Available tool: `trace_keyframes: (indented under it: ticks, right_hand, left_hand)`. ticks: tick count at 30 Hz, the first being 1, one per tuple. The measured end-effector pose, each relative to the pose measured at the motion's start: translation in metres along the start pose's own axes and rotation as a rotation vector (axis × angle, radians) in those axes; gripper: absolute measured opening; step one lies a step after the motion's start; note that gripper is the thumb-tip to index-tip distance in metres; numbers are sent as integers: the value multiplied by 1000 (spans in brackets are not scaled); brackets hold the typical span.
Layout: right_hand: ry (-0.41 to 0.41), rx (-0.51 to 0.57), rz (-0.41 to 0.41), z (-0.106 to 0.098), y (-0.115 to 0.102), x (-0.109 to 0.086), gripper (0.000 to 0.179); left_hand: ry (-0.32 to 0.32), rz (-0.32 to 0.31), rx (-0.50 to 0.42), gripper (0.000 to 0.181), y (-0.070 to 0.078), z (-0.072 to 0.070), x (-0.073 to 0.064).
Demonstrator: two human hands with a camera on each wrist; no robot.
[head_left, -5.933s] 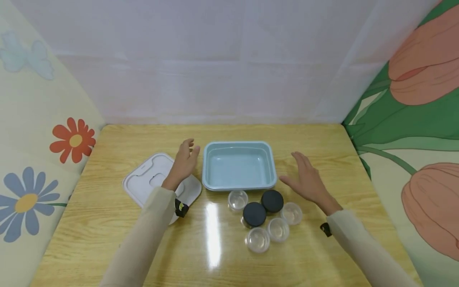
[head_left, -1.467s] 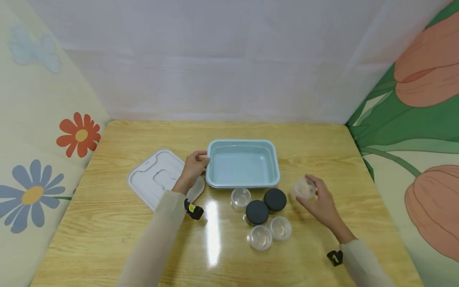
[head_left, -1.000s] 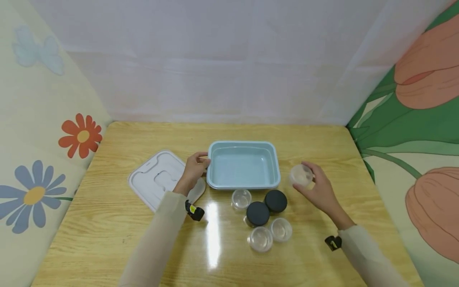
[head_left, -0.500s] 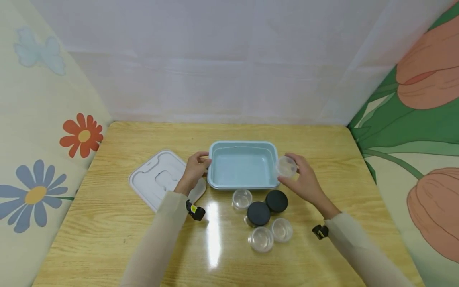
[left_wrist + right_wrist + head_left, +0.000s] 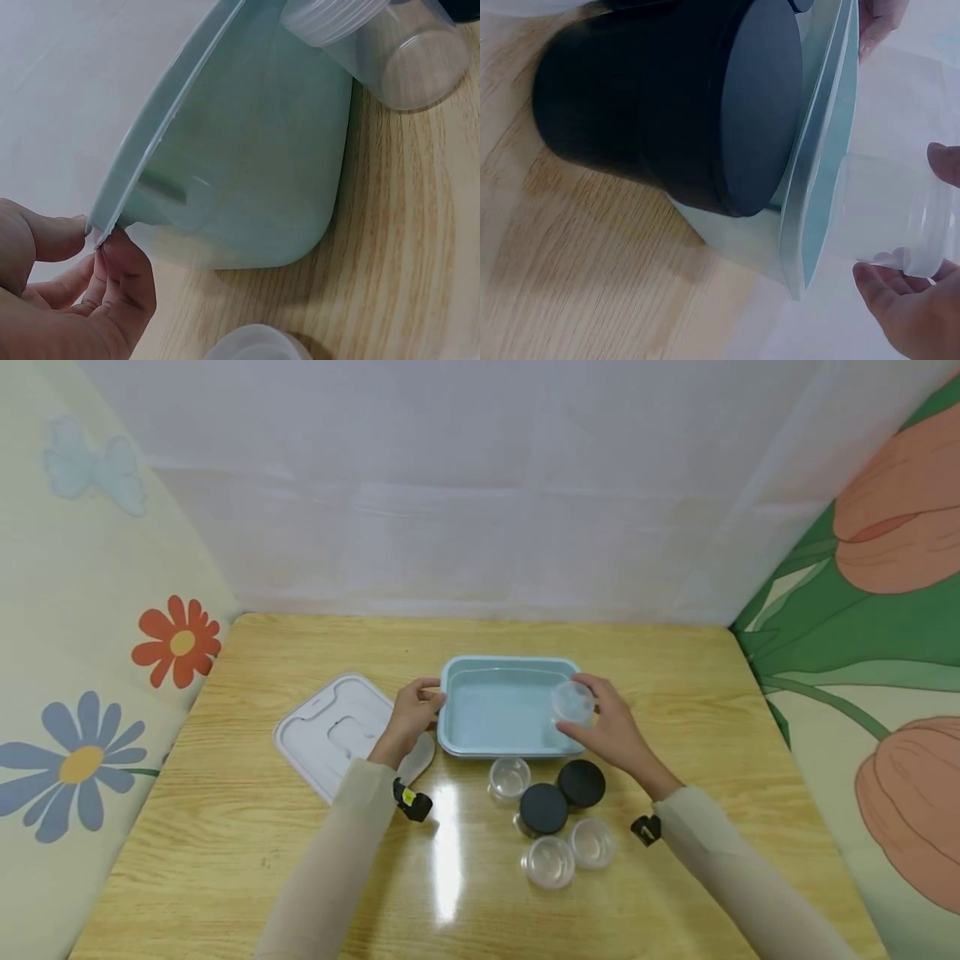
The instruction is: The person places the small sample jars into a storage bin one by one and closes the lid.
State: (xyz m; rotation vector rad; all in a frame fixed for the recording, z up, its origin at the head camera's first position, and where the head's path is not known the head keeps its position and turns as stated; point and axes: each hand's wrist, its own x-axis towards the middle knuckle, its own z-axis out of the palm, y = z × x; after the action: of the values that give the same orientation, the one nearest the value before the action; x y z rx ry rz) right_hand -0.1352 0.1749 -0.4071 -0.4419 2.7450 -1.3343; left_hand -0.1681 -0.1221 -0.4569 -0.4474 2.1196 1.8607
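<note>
Over the right end of a pale blue, rectangular plastic tub (image 5: 491, 714): a clear, round plastic jar (image 5: 573, 703), held upright at the opening; whether it touches the tub cannot be told.
Right hand (image 5: 617, 733): thumb and fingers gripping that jar by its upper end, base turned toward the tub.
Left hand (image 5: 408, 714): thumb and fingers pinching the tub's left rim — to steady it, by the look of things.
Near side of the tub: two black-topped round containers (image 5: 543, 807) and three more clear jars (image 5: 592, 843), grouped close together.
Left of the tub: a flat white plastic lid (image 5: 330, 727), partly hidden by the left hand and sleeve.
Progress: early, as far as can be judged — the lid is off, one jar is lifted but not yet released, and the other five containers stand outside the tub.
Surroundings: a wood-grain table (image 5: 225, 827), a pale cloth backdrop (image 5: 480, 502), flower-patterned side panels (image 5: 907, 635).
</note>
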Motion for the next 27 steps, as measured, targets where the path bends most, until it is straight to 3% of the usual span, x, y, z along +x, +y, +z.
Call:
trace_keyframes:
  ticks: [27]
  right_hand:
    - [-90, 52, 37, 27, -13, 46, 68]
  left_hand:
    - [1, 26, -16, 39, -1, 1, 0]
